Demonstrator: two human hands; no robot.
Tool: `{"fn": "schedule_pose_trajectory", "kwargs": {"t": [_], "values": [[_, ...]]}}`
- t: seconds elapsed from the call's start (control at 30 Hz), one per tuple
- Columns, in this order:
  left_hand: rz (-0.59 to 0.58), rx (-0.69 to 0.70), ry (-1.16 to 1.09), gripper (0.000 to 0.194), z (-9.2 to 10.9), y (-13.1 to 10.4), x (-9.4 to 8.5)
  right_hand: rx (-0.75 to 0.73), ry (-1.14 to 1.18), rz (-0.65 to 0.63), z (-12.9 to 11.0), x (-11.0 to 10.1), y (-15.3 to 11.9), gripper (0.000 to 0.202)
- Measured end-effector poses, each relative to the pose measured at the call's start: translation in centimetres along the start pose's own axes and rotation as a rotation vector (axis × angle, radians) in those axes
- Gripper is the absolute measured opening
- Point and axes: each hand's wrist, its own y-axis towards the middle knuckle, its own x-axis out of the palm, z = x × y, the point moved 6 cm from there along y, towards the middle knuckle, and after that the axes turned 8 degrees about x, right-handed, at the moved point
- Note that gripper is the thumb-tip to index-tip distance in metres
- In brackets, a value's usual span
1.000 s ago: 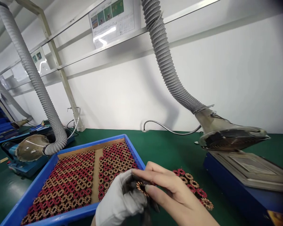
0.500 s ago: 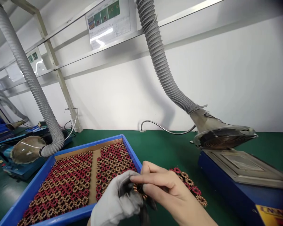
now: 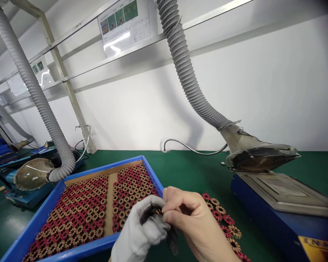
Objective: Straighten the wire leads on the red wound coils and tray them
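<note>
My left hand (image 3: 143,225), in a white glove with dark fingertips, is closed around a small wound stator (image 3: 159,210). Only a sliver of its copper colour shows between the fingers. My right hand (image 3: 187,214) is bare and presses thumb and forefinger together right at that part. What lies in this pinch is hidden. Beneath and to the right of my right hand, a loose group of flower-shaped wound stators (image 3: 226,220), red and copper-coloured, lies on the green bench. Both hands are in front of the near right side of a blue tray (image 3: 153,174).
Rows of red and copper stators (image 3: 79,207) fill the tray, split by a brown cardboard strip (image 3: 109,203). A blue box with a metal top (image 3: 287,189) stands at right, under an extraction hood (image 3: 262,156) on a ribbed hose (image 3: 188,80). Another hood (image 3: 34,174) hangs at left.
Both hands have shifted slightly. My right fingers have drawn in tighter, and the held part shows less than before. More of the loose stators is visible beside my right hand.
</note>
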Motion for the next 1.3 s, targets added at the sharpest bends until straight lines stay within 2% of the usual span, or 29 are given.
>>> {"fn": "schedule_pose_trajectory", "kwargs": {"t": [0.07,0.17,0.23,0.33,0.4,0.47,0.57,0.7,0.8,0.97,1.1,1.3], "values": [[0.020,0.033,0.010,0.037,0.1,0.1,0.1,-0.104,-0.125,0.072,-0.9,0.0,-0.3,0.017],[0.052,0.143,0.115,0.036,0.8,0.3,0.0,-0.356,-0.426,0.210,-2.7,0.2,-1.2,0.022],[0.097,0.250,0.239,0.027,1.6,0.1,-0.3,-0.380,-0.509,0.260,-3.0,0.2,-1.5,0.028],[0.175,0.393,0.503,0.005,2.8,-0.6,-0.5,-0.191,-0.255,0.218,-1.9,-0.6,-1.0,0.038],[0.244,0.441,0.627,0.010,3.3,-1.1,-0.8,-0.159,-0.109,0.220,-1.7,-1.1,-1.0,0.040],[0.295,0.461,0.656,0.013,3.5,-1.5,-1.0,-0.247,-0.196,0.237,-2.4,-1.3,-1.2,0.033],[0.323,0.469,0.610,0.013,3.3,-1.7,-1.2,-0.423,-0.471,0.142,-3.4,-0.3,-1.7,0.014],[0.344,0.482,0.607,0.014,3.3,-1.7,-1.3,-0.594,-0.557,0.049,-4.0,0.7,-2.2,0.032],[0.364,0.491,0.620,0.016,3.7,-1.8,-1.3,-0.651,-0.569,0.028,-4.3,1.0,-2.3,0.039],[0.323,0.528,0.684,0.014,3.9,-1.8,-0.9,-0.702,-0.645,0.006,-4.5,1.4,-2.0,0.038],[0.299,0.658,0.811,0.015,4.2,-2.1,-0.7,-0.777,-0.683,-0.013,-4.6,1.5,-2.1,0.029],[0.131,0.783,1.082,0.026,4.8,-2.2,0.1,-0.758,-0.751,-0.006,-4.3,1.5,-2.3,0.018]]}}
